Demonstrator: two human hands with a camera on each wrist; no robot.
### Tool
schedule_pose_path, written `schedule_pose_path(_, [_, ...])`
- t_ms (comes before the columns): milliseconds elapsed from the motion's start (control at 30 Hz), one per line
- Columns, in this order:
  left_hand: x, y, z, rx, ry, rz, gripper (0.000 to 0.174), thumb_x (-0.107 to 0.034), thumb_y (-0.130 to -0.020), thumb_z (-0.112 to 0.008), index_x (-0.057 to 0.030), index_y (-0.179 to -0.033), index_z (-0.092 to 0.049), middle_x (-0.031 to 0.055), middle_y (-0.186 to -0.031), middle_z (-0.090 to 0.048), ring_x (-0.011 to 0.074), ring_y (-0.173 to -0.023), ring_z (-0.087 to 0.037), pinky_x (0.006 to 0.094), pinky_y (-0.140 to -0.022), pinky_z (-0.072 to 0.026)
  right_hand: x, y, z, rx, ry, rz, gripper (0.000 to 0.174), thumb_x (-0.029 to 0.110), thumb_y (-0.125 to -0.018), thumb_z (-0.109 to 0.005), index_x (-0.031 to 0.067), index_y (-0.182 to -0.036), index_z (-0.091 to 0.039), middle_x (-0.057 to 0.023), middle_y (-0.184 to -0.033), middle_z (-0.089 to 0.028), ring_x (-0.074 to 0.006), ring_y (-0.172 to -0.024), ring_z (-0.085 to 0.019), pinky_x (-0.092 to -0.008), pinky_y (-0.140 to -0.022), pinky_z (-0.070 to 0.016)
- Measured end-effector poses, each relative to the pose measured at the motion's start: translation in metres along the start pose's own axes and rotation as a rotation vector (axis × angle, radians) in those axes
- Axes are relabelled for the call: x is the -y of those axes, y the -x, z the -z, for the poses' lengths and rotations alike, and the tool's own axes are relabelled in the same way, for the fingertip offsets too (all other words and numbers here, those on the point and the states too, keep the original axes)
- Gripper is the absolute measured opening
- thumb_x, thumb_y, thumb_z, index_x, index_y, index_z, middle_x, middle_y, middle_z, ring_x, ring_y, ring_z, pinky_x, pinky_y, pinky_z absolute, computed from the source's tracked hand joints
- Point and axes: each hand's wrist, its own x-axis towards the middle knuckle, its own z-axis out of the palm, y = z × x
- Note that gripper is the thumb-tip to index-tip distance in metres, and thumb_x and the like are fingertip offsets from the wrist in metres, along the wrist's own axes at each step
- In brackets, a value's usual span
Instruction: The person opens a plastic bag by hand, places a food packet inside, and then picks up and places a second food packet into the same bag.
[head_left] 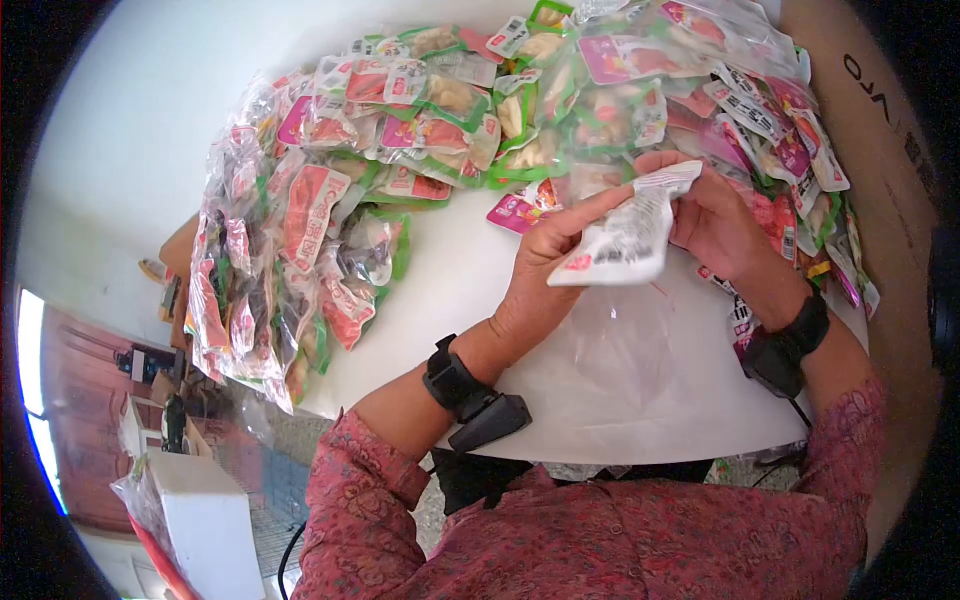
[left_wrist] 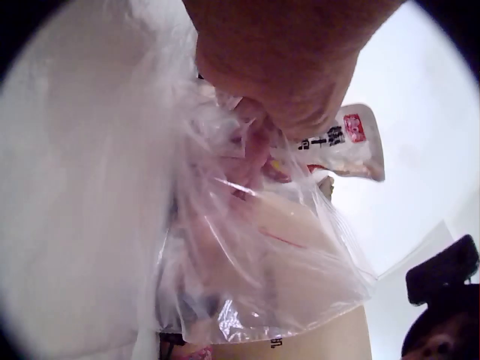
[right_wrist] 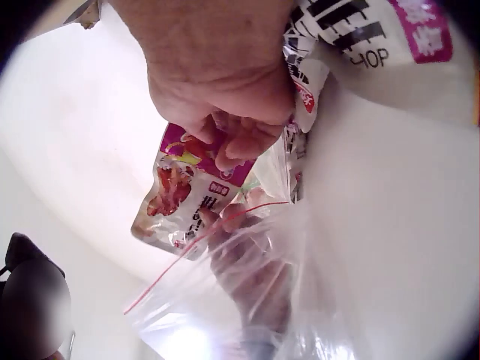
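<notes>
A white printed food packet [head_left: 630, 235] is held tilted between both hands above the white table. My left hand [head_left: 535, 285] grips its left side, the thumb lying along the printed face. At the packet's upper right end, my right hand [head_left: 722, 225] pinches the edge with curled fingers. The right wrist view shows the packet's other face [right_wrist: 176, 199], with a purple band and a food picture. A clear zip bag [left_wrist: 277, 262] with a red seal line hangs under the hands, and the left hand shows through it in the right wrist view.
Food packets [head_left: 400, 110] are heaped across the back of the white table [head_left: 430, 300], with more in clear bags at the left [head_left: 250, 270] and right. A cardboard box [head_left: 870, 110] stands along the right edge. A white box [head_left: 205, 520] is at lower left.
</notes>
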Motion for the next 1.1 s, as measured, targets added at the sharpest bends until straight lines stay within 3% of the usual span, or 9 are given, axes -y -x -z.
schedule_pose_path(100, [0.008,0.001,0.003,0.091,0.006,-0.084,0.045,-0.003,-0.079,-0.057,-0.0069,-0.122,-0.045,0.0097,-0.118,-0.05,0.0147,-0.105,-0.05,0.0254,-0.09,-0.0401,0.001,0.0,0.002,0.152,-0.059,0.035,0.036,0.027,-0.087,-0.044,0.0038,-0.115,-0.046,-0.0082,-0.1,-0.058,-0.0169,-0.091,-0.058,-0.0299,-0.079,-0.0477])
schedule_pose_path(433, [0.018,-0.003,0.008,-0.021,-0.307,-0.227,0.052,0.002,-0.076,-0.058,-0.0057,-0.125,-0.041,0.0077,-0.116,-0.048,0.016,-0.105,-0.05,0.0276,-0.09,-0.0403,0.009,0.0,-0.005,0.112,-0.214,-0.13,0.046,0.031,-0.088,-0.043,-0.0018,-0.12,-0.039,-0.0107,-0.108,-0.054,-0.0192,-0.096,-0.056,-0.0309,-0.082,-0.0461])
schedule_pose_path(500, [0.022,-0.004,0.01,-0.03,-0.216,-0.196,0.054,0.006,-0.075,-0.057,-0.0058,-0.125,-0.04,0.0074,-0.118,-0.044,0.0162,-0.108,-0.047,0.0276,-0.092,-0.0379,0.002,0.003,-0.013,0.113,0.108,-0.035,0.043,0.024,-0.087,-0.044,-0.0015,-0.12,-0.038,-0.0106,-0.111,-0.053,-0.0184,-0.096,-0.056,-0.0311,-0.082,-0.0464])
schedule_pose_path(733, [0.023,-0.001,0.007,-0.064,-0.545,-0.241,0.055,0.01,-0.075,-0.051,-0.0069,-0.126,-0.039,0.0079,-0.121,-0.043,0.0185,-0.112,-0.042,0.0282,-0.095,-0.0335,0.001,0.002,-0.014,0.018,0.038,-0.063,0.041,0.015,-0.083,-0.044,-0.001,-0.12,-0.038,-0.011,-0.108,-0.054,-0.0168,-0.095,-0.057,-0.0307,-0.08,-0.0484])
schedule_pose_path(833, [0.016,-0.002,0.008,-0.053,-0.749,-0.382,0.053,0.014,-0.074,-0.041,-0.0048,-0.124,-0.04,0.0134,-0.102,-0.049,0.0251,-0.096,-0.05,0.0278,-0.086,-0.0381,0.001,0.001,-0.009,-0.006,0.031,-0.021,0.039,0.014,-0.083,-0.043,-0.0016,-0.119,-0.039,-0.0111,-0.104,-0.056,-0.0168,-0.091,-0.058,-0.0302,-0.078,-0.0491])
schedule_pose_path(933, [0.007,0.002,0.008,0.054,-0.698,-0.347,0.05,0.011,-0.076,-0.037,-0.0046,-0.123,-0.039,0.0116,-0.101,-0.049,0.0195,-0.085,-0.049,0.0259,-0.078,-0.0394,0.003,0.002,-0.009,-0.014,0.047,0.022,0.035,0.015,-0.082,-0.043,-0.0024,-0.113,-0.044,-0.0093,-0.099,-0.057,-0.0134,-0.084,-0.059,-0.0263,-0.073,-0.0488])
schedule_pose_path(1000, [0.002,0.006,0.005,0.057,-0.249,-0.045,0.05,0.004,-0.076,-0.031,-0.0047,-0.125,-0.032,0.0073,-0.096,-0.048,0.0092,-0.068,-0.048,0.0201,-0.058,-0.0388,0.003,0.001,-0.003,-0.027,0.238,0.098,0.03,0.015,-0.081,-0.044,-0.0024,-0.105,-0.049,-0.0067,-0.093,-0.057,-0.0092,-0.078,-0.057,-0.022,-0.068,-0.0467])
schedule_pose_path(1033, [0.004,0.005,-0.003,-0.012,-0.187,-0.143,0.04,-0.008,-0.085,-0.034,-0.0053,-0.124,-0.027,0.0025,-0.079,-0.044,0.0046,-0.051,-0.032,0.018,-0.045,-0.0255,0.002,0.002,-0.002,-0.043,0.233,0.095,0.03,0.015,-0.081,-0.044,-0.0024,-0.105,-0.049,-0.0067,-0.093,-0.057,-0.0092,-0.078,-0.057,-0.022,-0.068,-0.0467])
schedule_pose_path(1100, [0.001,0.005,-0.004,-0.062,-0.179,-0.134,0.04,-0.014,-0.087,-0.037,-0.0055,-0.125,-0.025,0.0007,-0.074,-0.043,0.0043,-0.05,-0.033,0.0176,-0.044,-0.0256,0.003,0.002,-0.005,-0.003,0.283,0.152,0.027,0.015,-0.08,-0.045,-0.0017,-0.099,-0.052,-0.0039,-0.087,-0.058,-0.0066,-0.075,-0.055,-0.0197,-0.065,-0.0447])
